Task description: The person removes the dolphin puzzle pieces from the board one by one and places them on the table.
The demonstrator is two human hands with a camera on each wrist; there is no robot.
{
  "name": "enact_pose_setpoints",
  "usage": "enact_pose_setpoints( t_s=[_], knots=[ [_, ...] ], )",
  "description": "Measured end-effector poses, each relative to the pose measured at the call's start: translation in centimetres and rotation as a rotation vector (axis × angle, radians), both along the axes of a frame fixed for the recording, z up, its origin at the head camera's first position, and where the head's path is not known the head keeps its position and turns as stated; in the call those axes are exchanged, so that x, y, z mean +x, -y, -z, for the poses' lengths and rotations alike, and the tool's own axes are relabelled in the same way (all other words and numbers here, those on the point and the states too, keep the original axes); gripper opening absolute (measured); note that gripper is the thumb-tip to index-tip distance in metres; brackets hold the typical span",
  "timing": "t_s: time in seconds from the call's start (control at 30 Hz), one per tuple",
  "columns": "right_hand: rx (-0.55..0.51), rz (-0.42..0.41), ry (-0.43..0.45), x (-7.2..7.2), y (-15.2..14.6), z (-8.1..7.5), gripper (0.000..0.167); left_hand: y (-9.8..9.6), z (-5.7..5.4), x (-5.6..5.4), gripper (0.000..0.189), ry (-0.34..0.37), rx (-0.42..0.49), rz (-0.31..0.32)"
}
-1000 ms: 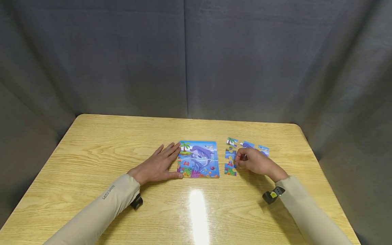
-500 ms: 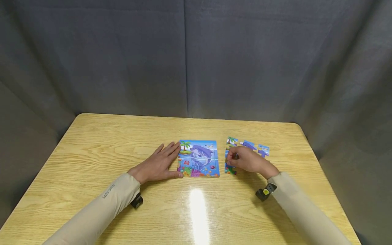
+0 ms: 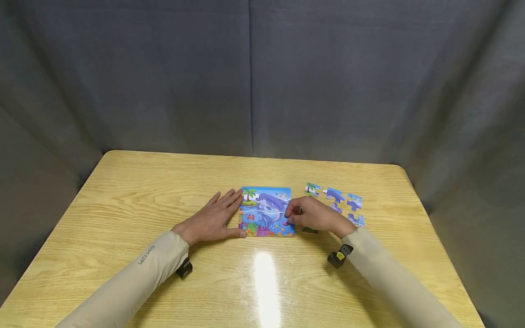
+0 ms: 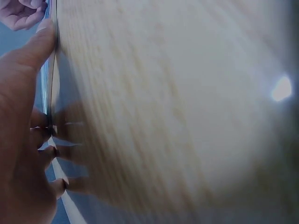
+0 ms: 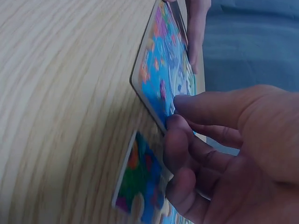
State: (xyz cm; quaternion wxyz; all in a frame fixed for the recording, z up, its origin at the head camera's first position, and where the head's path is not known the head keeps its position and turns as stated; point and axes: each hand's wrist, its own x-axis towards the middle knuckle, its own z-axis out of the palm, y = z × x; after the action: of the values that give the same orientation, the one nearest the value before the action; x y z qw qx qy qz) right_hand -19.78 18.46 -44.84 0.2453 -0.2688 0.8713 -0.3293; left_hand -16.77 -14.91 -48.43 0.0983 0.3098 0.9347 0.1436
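Note:
A square puzzle board (image 3: 266,190) printed with dolphins, a palm tree and sea plants lies on the wooden table. My left hand (image 3: 213,221) rests flat along its left edge, fingers spread and thumb at the near corner. At the right edge, my right hand (image 3: 313,214) pinches a small blue puzzle piece (image 5: 172,112) between thumb and index finger, mostly hidden by the fingertips. Loose puzzle pieces lie to the right: a palm tree piece (image 3: 312,189), a dolphin piece (image 3: 334,195) and several others. A colourful coral piece (image 5: 138,175) sits beneath the right hand.
The light wooden table (image 3: 164,177) has rounded far corners. A grey curtain (image 3: 184,82) hangs behind it and at both sides. A bright light reflection crosses the near middle of the table.
My right hand has moved left from the loose pieces to the board's right edge, carrying the small piece. My left hand has stayed at the board's left edge.

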Motion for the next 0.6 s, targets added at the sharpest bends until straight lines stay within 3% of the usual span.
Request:
enact_pose_setpoints(
  t_s=[0.4, 0.6],
  knots=[
    [0.053, -0.050, 0.011, 0.1, 3.3, 0.0, 0.013, 0.0, -0.1, -0.1, 0.105, 0.016, 0.012, -0.009],
    [0.160, -0.051, 0.008, 0.3, 4.6, -0.6, 0.022, 0.0, -0.1, -0.1, 0.106, 0.026, 0.002, -0.015]
  ],
)
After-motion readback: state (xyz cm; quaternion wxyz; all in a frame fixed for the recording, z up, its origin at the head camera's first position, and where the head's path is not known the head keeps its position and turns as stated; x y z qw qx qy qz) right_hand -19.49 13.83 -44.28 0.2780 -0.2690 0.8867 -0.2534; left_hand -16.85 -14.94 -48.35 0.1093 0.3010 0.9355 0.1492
